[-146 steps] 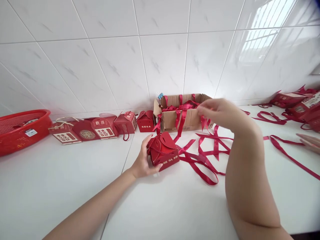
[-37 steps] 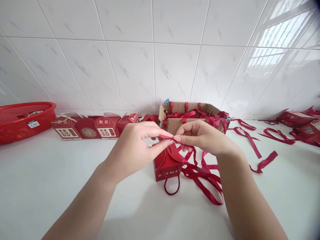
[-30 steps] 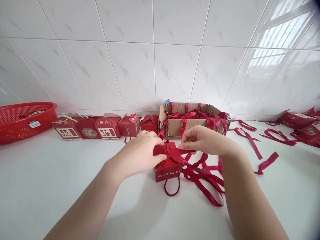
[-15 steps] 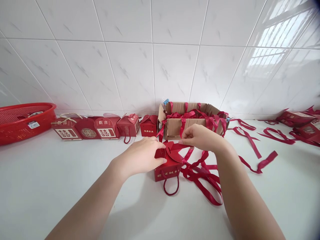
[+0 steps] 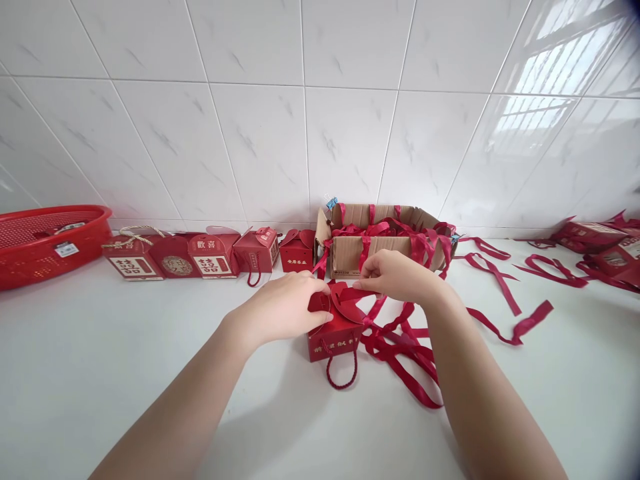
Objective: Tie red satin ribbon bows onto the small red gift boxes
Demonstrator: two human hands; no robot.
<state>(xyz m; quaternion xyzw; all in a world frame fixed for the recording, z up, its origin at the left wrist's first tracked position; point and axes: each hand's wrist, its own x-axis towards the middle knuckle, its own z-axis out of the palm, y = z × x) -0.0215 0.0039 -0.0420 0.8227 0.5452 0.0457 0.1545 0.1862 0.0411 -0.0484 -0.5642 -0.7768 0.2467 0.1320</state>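
Pinching ribbon (image 5: 356,294), right fingers (image 5: 370,274), box (image 5: 336,339) under left fingers (image 5: 319,320)

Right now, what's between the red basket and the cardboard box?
A row of red gift boxes along the tiled wall, from the red basket to the cardboard box; shown in the head view.

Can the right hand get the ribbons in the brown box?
Probably yes: the right hand is close by and the brown box is open on top, but that hand pinches a ribbon.
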